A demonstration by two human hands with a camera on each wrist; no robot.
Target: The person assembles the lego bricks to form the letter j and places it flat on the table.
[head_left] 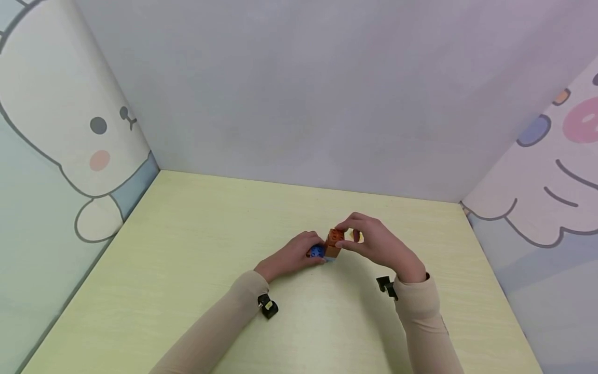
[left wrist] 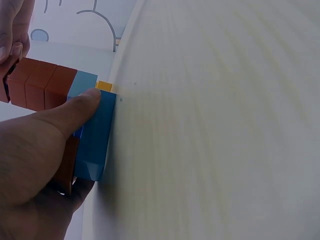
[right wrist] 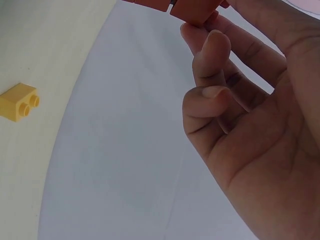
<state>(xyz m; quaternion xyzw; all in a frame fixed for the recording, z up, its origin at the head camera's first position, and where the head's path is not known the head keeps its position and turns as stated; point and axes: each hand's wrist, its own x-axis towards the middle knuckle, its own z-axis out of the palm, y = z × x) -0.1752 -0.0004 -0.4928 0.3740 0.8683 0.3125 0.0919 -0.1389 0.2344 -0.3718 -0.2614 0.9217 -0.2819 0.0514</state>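
In the head view my left hand (head_left: 293, 253) grips the low end of a toy building-brick assembly, around a studded blue brick (head_left: 317, 251). The left wrist view has my thumb lying along its long teal-blue base brick (left wrist: 96, 140), close to the table. A column of reddish-brown bricks (left wrist: 39, 82) rises from a light blue brick (left wrist: 83, 84) there. My right hand (head_left: 374, 241) pinches the top brown brick (right wrist: 196, 9) between thumb and fingertips. A thin gap shows between that brick and the column under it. Another brown brick (left wrist: 68, 165) is partly hidden by my left hand.
A loose yellow two-stud brick (right wrist: 20, 102) lies on the table beyond my right hand. The pale yellow table (head_left: 210, 223) meets a plain back wall (head_left: 299, 104). Side walls with cartoon animals (head_left: 70, 104) stand at left and right.
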